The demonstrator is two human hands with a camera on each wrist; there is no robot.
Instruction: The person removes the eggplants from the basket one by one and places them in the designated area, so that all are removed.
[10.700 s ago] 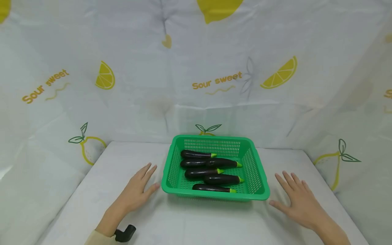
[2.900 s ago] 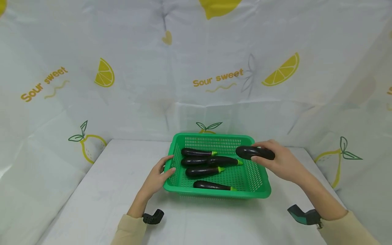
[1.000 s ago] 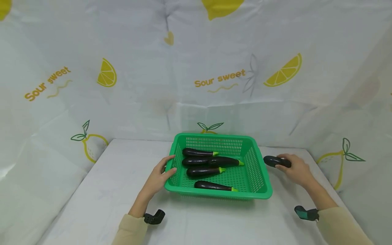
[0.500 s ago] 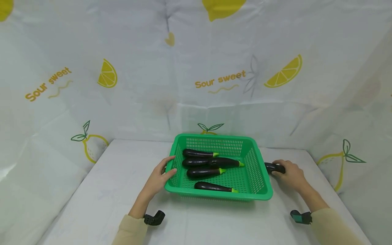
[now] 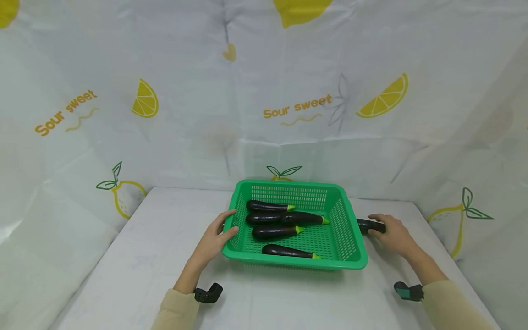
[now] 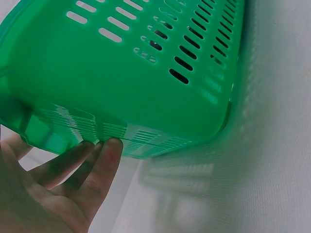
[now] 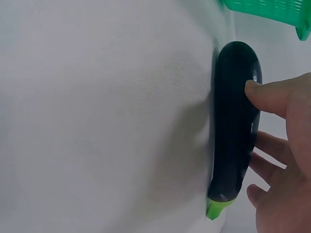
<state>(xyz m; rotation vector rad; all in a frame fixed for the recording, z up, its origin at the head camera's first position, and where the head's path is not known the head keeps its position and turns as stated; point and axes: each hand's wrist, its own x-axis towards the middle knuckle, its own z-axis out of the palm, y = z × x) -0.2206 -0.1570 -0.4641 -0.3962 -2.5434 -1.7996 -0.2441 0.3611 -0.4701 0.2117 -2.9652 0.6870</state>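
Note:
A green plastic basket [image 5: 294, 263] holds several dark eggplants [image 5: 272, 232] with green stem ends. At its left side my left hand [image 5: 209, 244] grips the rim; the left wrist view shows fingers [image 6: 99, 170] against the outer wall. To the right of the basket, one more eggplant [image 5: 370, 226] lies on the table, its left end partly hidden by the basket rim. My right hand [image 5: 393, 234] holds it, the thumb on the near side and fingers on the far side. The right wrist view shows this eggplant [image 7: 235, 116] whole, resting on the cloth.
A white-covered table [image 5: 136, 256] lies under everything. Behind it and at both sides hangs a white curtain [image 5: 198, 105] printed with lemons and lettering. Each wrist carries a small black device, one on the left wrist [image 5: 208, 293] and one on the right [image 5: 408, 291].
Earlier my right hand lifted the eggplant out of the basket, carried it right and lowered it onto the table. My left hand came to the basket rim and has stayed there.

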